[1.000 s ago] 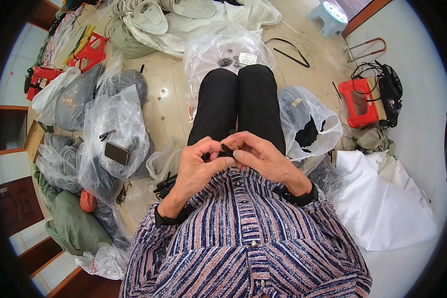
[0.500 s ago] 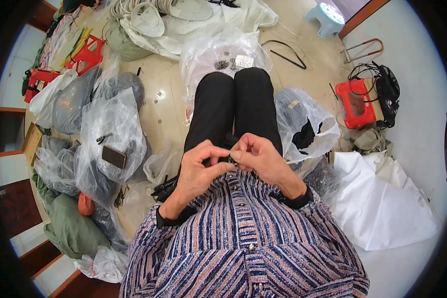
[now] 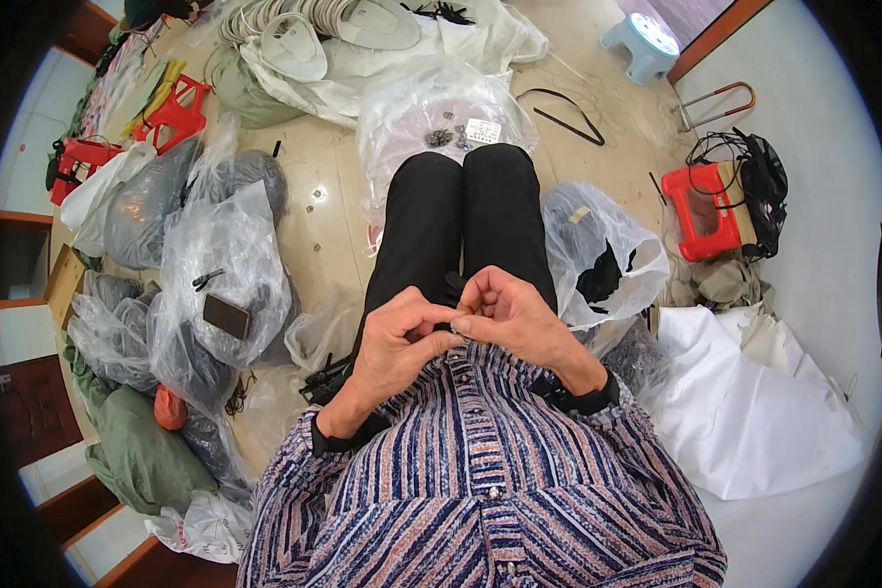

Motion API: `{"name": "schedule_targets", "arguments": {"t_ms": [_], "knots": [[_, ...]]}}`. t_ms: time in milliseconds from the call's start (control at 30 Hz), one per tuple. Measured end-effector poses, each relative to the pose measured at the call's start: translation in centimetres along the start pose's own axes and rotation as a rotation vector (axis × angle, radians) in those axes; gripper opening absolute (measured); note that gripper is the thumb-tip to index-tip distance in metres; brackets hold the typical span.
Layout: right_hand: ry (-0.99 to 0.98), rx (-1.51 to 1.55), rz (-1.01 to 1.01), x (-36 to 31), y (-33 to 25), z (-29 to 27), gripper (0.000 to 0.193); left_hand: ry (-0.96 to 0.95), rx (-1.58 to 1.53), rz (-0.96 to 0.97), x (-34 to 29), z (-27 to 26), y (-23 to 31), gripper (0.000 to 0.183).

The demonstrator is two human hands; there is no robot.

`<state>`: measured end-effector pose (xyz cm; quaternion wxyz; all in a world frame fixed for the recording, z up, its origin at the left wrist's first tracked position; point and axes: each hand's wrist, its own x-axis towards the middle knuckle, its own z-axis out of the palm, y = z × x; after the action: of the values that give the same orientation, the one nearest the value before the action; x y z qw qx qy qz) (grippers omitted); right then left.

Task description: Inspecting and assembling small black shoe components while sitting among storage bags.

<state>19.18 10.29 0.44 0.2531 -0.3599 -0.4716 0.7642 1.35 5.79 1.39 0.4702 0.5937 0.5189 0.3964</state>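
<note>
Drawn closer, left hand and right hand meet bent-fingered; their grip pinches a mostly hidden black piece.

Two hands, three red stools, one pale blue stool, one phone, one white label

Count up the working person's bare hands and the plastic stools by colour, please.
Bare hands: 2 (left hand, right hand)
Red stools: 3 (two at the upper left, one at the right)
Light-blue stool: 1 (upper right)
Total: 6
</note>
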Motion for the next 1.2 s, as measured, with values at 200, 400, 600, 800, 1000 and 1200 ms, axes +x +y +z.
{"name": "schedule_targets", "arguments": {"t_ms": [200, 400, 600, 800, 1000, 1200], "knots": [[-0.036, -0.077, 0.137, -0.1, -0.9, 0.1, 0.022, -0.015, 0.048, 0.076, 0.2, 0.0, -0.1, 0.023], [-0.135, -0.079, 0.136, -0.1, -0.4, -0.3, 0.022, -0.040, -0.054, -0.009, -0.1, -0.1, -0.4, 0.035], [-0.049, -0.210, 0.046, 0.2, -0.9, 0.4, 0.019, -0.165, -0.115, -0.244, -0.5, -1.4, -2.2, 0.022], [-0.076, -0.228, 0.133, 0.3, -0.1, -0.1, 0.018, -0.188, -0.325, -0.200, -0.3, -1.5, -2.1, 0.023], [-0.076, -0.420, 0.177, 0.5, -1.5, 0.0, 0.022, -0.146, -0.067, -0.097, -0.4, -1.7, -0.3, 0.020], [0.103, -0.587, 0.051, 0.3, -1.0, 2.3, 0.017, 0.120, 0.372, 0.122, -1.0, -1.2, 0.1, 0.021]]}}
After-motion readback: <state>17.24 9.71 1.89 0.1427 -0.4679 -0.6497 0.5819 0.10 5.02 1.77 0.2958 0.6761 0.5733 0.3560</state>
